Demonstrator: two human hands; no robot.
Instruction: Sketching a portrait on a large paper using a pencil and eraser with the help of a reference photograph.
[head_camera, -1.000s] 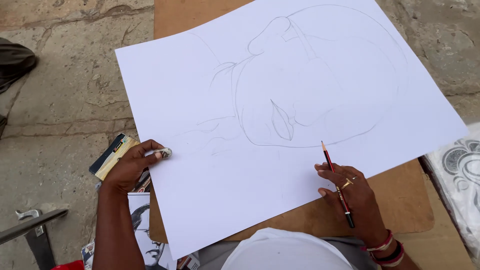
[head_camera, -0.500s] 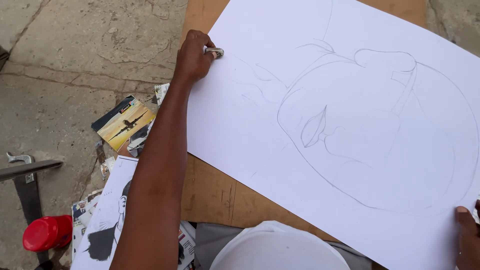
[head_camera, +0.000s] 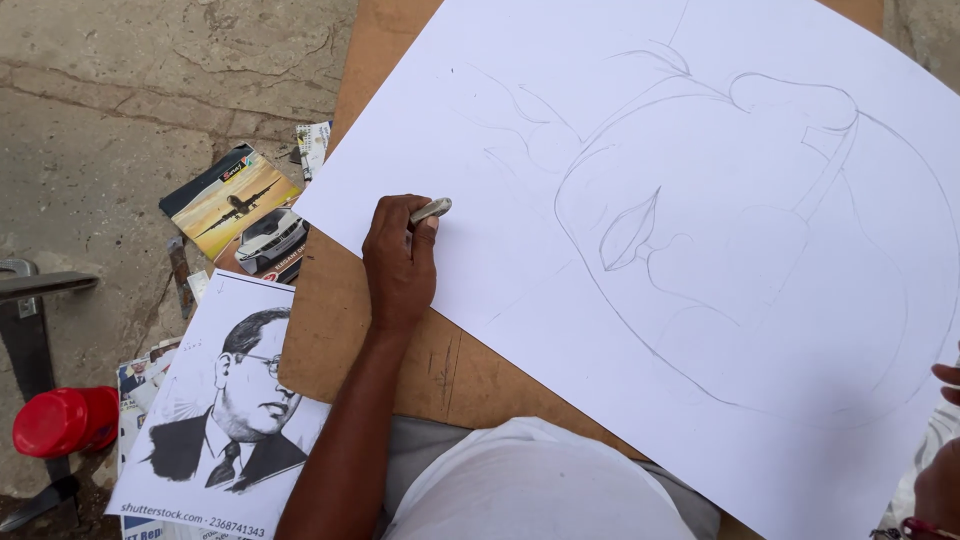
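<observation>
white sheet (head_camera: 640, 200) lies on brown board (head_camera: 400, 360); prints (head_camera: 225, 400) on concrete floor (head_camera: 100, 100).

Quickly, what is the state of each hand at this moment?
Left hand: closed on a small grey eraser, resting on the white paper.
Right hand: mostly out of frame; cannot be told.

The eraser (head_camera: 431, 210) is small, grey-white and long in shape, pinched in the fingertips of the left hand (head_camera: 398, 262). It points toward 2 o'clock and rests on the paper (head_camera: 560, 250) near its left edge. The paper is large, white, lying tilted, with a faint pencil outline of a face at 3 o'clock from the eraser
</observation>
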